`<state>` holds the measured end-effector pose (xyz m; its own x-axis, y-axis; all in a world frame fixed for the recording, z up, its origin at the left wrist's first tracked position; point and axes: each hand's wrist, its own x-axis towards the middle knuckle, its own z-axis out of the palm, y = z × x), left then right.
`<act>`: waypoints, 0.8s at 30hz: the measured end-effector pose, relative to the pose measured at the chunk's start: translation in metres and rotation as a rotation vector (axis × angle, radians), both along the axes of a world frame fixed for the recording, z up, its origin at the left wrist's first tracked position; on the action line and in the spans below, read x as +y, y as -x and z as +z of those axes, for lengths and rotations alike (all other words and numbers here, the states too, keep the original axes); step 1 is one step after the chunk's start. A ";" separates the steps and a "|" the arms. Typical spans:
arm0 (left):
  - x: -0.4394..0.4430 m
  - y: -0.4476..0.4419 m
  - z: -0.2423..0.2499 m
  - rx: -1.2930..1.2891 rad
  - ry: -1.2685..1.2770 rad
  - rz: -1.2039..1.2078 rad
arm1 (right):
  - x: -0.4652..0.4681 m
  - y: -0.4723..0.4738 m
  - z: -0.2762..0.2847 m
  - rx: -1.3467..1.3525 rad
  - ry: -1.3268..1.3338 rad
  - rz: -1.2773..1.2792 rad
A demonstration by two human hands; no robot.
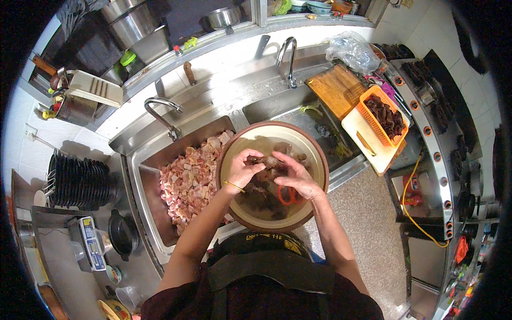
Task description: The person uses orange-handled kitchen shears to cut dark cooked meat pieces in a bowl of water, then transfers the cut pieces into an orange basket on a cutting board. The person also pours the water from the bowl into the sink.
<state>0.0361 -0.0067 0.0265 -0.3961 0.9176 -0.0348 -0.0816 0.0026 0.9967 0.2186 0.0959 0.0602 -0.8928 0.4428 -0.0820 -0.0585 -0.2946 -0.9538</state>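
Observation:
A large round basin (325, 176) with a brown rim and cream inner wall stands before me, holding cloudy water and several dark, wet pieces that look like food. Above the water, my left hand (245, 170) and my right hand (295, 175) hold a dark brownish piece (272, 163) between their fingers; its exact kind is unclear. A yellow bangle circles my left wrist. Under my right hand, a red ring-shaped item (286, 195) lies in the basin. Cut raw meat pieces (194, 176) fill much of the left sink, beside the basin.
Behind the basin are two curved faucets (291, 60) and the right sink with green scraps. To the right, an orange basket (405, 134) of dark pieces rests on a white cutting board (380, 158) beside a knife. Stove controls line the far right; stacked black pans (80, 180) stand left.

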 end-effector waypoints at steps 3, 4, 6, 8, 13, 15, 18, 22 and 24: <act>-0.001 -0.004 0.001 0.087 -0.012 0.009 | 0.002 0.001 -0.005 -0.025 0.062 -0.112; 0.000 -0.006 0.001 0.110 -0.050 0.012 | 0.000 0.003 -0.008 -0.080 0.014 -0.182; 0.001 -0.011 0.001 0.098 -0.052 0.024 | -0.002 0.007 -0.013 -0.152 -0.038 -0.190; 0.002 -0.012 0.000 0.074 -0.078 0.033 | -0.006 0.010 -0.016 -0.122 -0.036 -0.191; -0.001 -0.011 -0.005 0.062 -0.016 0.006 | -0.007 0.007 -0.015 -0.126 0.056 -0.198; 0.000 -0.009 -0.010 0.056 -0.021 -0.011 | -0.005 0.010 -0.021 -0.224 0.047 -0.171; 0.010 0.000 -0.026 0.052 0.017 -0.012 | 0.006 0.025 -0.042 -0.407 -0.213 -0.128; 0.031 0.022 -0.070 0.436 0.214 0.041 | 0.004 0.044 -0.088 -0.366 -0.922 -0.175; 0.038 0.032 -0.095 0.771 0.508 0.064 | 0.000 0.051 -0.104 -0.632 -1.146 -0.135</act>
